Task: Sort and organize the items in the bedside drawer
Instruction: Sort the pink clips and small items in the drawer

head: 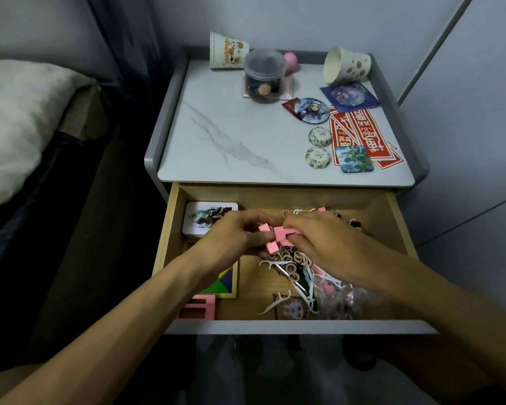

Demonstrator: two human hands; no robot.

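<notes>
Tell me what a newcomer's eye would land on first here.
The left hand and right hand meet over the open drawer, pinching small pink pieces between them. Just beneath lies a tangle of floss picks and rings. On the nightstand top, red paper strips stand out at the right.

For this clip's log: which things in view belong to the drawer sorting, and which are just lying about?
In the job: pink blocks pinched by left hand and right hand; open drawer; floss picks, picture tin, tangram puzzle inside it.
Lying about, on the nightstand top: two paper cups, jar, round badges, red stickers.
</notes>
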